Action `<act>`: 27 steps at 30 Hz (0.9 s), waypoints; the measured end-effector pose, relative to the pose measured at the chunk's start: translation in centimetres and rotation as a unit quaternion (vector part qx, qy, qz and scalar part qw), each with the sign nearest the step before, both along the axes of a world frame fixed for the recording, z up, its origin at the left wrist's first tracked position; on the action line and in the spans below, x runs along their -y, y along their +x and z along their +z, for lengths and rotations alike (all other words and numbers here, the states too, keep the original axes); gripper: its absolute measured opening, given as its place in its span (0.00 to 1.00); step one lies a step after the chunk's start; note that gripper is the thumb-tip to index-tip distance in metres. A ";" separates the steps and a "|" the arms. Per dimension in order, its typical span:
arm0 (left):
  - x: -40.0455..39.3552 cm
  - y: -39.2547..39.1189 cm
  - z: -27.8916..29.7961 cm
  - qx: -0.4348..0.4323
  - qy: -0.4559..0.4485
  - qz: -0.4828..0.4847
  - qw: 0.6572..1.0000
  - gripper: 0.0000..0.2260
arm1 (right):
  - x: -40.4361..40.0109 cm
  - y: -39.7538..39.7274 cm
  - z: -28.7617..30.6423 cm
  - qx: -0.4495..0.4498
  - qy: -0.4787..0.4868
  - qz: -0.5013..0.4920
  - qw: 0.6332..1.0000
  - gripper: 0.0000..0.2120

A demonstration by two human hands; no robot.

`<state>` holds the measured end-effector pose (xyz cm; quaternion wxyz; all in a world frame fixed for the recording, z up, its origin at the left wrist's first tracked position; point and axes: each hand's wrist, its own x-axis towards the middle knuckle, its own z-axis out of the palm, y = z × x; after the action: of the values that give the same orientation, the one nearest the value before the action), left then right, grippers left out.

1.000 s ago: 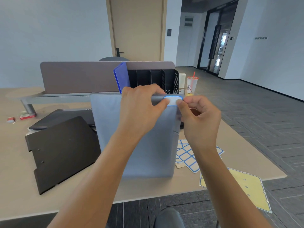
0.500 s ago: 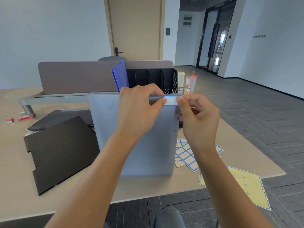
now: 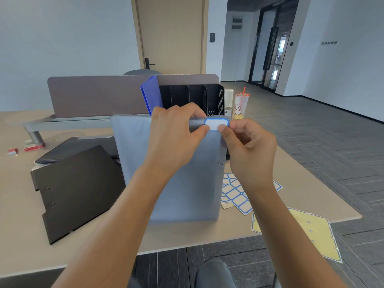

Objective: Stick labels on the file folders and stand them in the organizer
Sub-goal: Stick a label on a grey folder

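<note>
**At the folder's top edge: both hands on one label**

At the near edge of the tabletop (image 3: 187, 238), a grey folder (image 3: 187, 183) stands upright with its spine uppermost. The left hand (image 3: 176, 138) curls over that spine, fingers (image 3: 188, 110) wrapped across the far side and thumb pressed against the left end of a white, blue-bordered label (image 3: 216, 123). The right hand (image 3: 251, 148) has its fingers loosely curled, and its thumb tip touches the label's lower right corner; whether the forefinger presses from behind is hard to tell.

Half a second ago the label showed only as a thin strip seen edge-on; it now faces the camera, lying flat on the spine near the right end. The hands have barely shifted.

Counted: one grey folder in hand, one blue folder (image 3: 150, 94) standing in the leftmost slot of the black organizer (image 3: 207, 98), and one black folder (image 3: 76, 190) lying flat at left. One blue-bordered label sheet (image 3: 234, 192) lies beside the grey folder, and one yellow backing sheet (image 3: 315, 233) overhangs the tabletop's corner. One drink cup (image 3: 241, 106) stands right of the organizer.
</note>
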<state>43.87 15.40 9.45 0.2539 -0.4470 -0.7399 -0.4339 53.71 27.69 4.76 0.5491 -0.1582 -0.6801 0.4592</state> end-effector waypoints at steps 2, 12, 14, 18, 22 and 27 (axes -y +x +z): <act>0.0 0.0 -0.1 -0.009 0.000 0.003 1.000 0.03 | -0.1 0.1 0.0 0.004 0.000 0.005 1.000 0.03; 0.0 0.0 0.2 0.005 0.028 -0.013 1.000 0.04 | 0.1 0.3 0.2 0.005 -0.003 0.009 1.000 0.03; 0.0 0.0 0.1 0.002 0.027 -0.017 0.999 0.03 | 0.2 0.4 0.2 0.005 -0.008 0.009 1.000 0.03; 0.0 0.2 -0.1 -0.007 0.028 -0.024 0.999 0.02 | 0.2 0.2 0.5 0.005 -0.012 0.015 1.000 0.05; 0.0 0.1 -0.2 -0.012 0.032 -0.023 0.999 0.02 | 0.1 0.0 0.6 0.011 0.013 0.004 1.000 0.06; 0.2 0.0 -0.3 -0.015 0.015 -0.003 1.000 0.03 | 0.3 -0.1 0.6 0.007 0.032 -0.008 0.999 0.07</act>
<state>43.90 15.24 9.17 0.2702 -0.4518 -0.7282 -0.4389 53.61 27.41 5.32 0.5528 -0.1497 -0.6969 0.4316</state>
